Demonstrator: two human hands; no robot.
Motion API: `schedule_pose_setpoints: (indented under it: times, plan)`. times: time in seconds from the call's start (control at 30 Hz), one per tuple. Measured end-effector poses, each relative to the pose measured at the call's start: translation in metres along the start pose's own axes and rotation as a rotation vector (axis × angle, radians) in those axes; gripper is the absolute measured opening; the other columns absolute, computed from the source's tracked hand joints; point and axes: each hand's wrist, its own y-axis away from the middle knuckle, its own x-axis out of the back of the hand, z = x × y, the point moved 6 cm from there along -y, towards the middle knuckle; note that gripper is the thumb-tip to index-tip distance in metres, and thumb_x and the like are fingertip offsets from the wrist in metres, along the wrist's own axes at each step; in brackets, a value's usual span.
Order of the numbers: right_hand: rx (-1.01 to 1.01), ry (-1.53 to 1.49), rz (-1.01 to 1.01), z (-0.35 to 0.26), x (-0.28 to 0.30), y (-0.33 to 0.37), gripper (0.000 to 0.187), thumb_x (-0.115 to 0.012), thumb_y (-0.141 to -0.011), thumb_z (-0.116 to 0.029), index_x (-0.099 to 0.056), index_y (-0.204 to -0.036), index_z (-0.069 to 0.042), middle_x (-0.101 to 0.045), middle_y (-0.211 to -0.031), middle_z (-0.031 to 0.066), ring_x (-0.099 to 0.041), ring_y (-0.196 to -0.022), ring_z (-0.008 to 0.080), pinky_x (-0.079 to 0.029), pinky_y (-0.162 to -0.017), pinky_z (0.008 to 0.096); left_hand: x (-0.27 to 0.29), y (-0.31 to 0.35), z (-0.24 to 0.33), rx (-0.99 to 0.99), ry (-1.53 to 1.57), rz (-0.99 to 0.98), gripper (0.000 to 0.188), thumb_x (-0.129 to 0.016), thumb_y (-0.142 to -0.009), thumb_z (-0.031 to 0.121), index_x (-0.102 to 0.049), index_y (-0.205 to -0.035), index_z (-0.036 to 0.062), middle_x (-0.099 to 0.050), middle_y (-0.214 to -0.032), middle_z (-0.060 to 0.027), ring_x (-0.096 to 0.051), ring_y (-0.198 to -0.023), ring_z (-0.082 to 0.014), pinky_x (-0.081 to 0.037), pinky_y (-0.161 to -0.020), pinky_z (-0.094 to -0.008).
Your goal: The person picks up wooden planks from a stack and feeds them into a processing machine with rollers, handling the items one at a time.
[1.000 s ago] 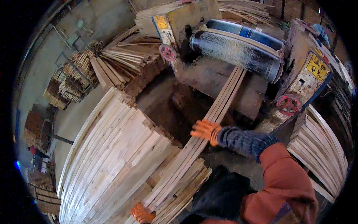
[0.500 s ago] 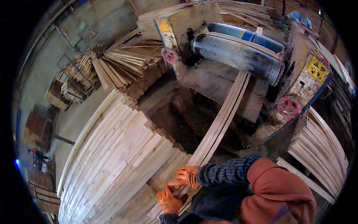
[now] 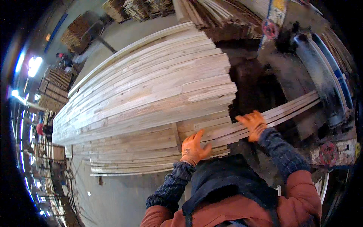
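Several long narrow wooden strips [image 3: 281,114] lie side by side and run to the right up to a large metal roller [image 3: 319,81]. Above the strips is my right hand [image 3: 254,124] in an orange glove, fingers stretched out and apart; whether it touches them is hard to tell. My left hand [image 3: 193,148], gloved in orange too, is at the near end of the strips beside the lower boards [image 3: 124,151], its thumb spread from the fingers. Neither hand grips anything visible. Beyond both hands rises a tall stack of pale boards [image 3: 151,83].
A red handwheel [image 3: 270,29] sits on the machine's far post, and another handwheel [image 3: 328,153] on its near side. Dark space lies between stack and roller. Farther off are more wood piles [image 3: 77,34]. A person [image 3: 44,129] stands at the far left.
My view has swung left, so the roller machine now shows at the right edge. My hands, close together before, have moved apart, the right one toward the roller along the strips.
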Motion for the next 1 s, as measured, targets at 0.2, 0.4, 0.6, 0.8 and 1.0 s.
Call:
schedule_pose_setpoints:
  times: [0.2,0.4,0.6,0.8,1.0]
  plan:
    - [-0.070,-0.240,-0.100,0.076,0.035,0.020,0.100,-0.089,-0.058,-0.022,-0.046,-0.148,-0.010,-0.058,-0.136,0.0193,-0.052,-0.131,0.0361,-0.033,-0.118,0.0537,0.054,0.036,-0.168,0.308,0.928,0.444,0.068,-0.071,-0.094,0.032,-0.043,-0.146,-0.0011,-0.067,-0.121,-0.0132,-0.065,-0.110,-0.0249,-0.050,-0.091,-0.0319]
    - [-0.286,-1.099,0.408,0.070,0.054,-0.084,0.064,-0.065,-0.099,-0.021,-0.037,-0.154,-0.002,-0.046,-0.153,0.0145,-0.042,-0.142,0.0232,-0.031,-0.118,0.0353,0.218,0.029,-0.282,0.677,1.245,1.012,0.064,-0.069,-0.091,0.054,-0.049,-0.141,0.0193,-0.060,-0.121,-0.0087,-0.055,-0.112,-0.0237,-0.043,-0.089,-0.0392]
    - [-0.576,-1.384,0.555,0.090,-0.013,-0.135,0.081,-0.075,-0.090,-0.041,-0.042,-0.148,0.004,-0.053,-0.145,0.0140,-0.047,-0.135,0.0238,-0.033,-0.116,0.0365,0.243,-0.015,-0.399,0.849,1.364,0.796,0.046,-0.078,-0.081,0.054,-0.062,-0.109,0.0198,-0.060,-0.097,-0.0070,-0.056,-0.085,-0.0218,-0.047,-0.076,-0.0394]
    - [-0.715,-1.286,0.437,0.096,-0.014,-0.094,0.067,-0.057,-0.100,-0.046,-0.035,-0.156,-0.014,-0.053,-0.149,0.0018,-0.041,-0.142,0.0214,-0.024,-0.117,0.0441,0.228,-0.026,-0.392,0.599,1.579,0.748,0.020,-0.080,-0.081,0.036,-0.069,-0.091,0.0219,-0.068,-0.083,-0.0040,-0.064,-0.078,-0.0225,-0.056,-0.073,-0.0403]
    - [-0.503,-0.468,0.345,0.051,0.034,-0.115,0.053,-0.067,-0.096,-0.030,-0.054,-0.139,-0.002,-0.061,-0.136,0.0163,-0.055,-0.130,0.0293,-0.042,-0.110,0.0419,0.263,0.019,-0.361,0.279,1.400,0.866,0.044,-0.078,-0.085,0.031,-0.065,-0.124,0.0136,-0.068,-0.113,-0.0026,-0.064,-0.105,-0.0220,-0.054,-0.093,-0.0387]
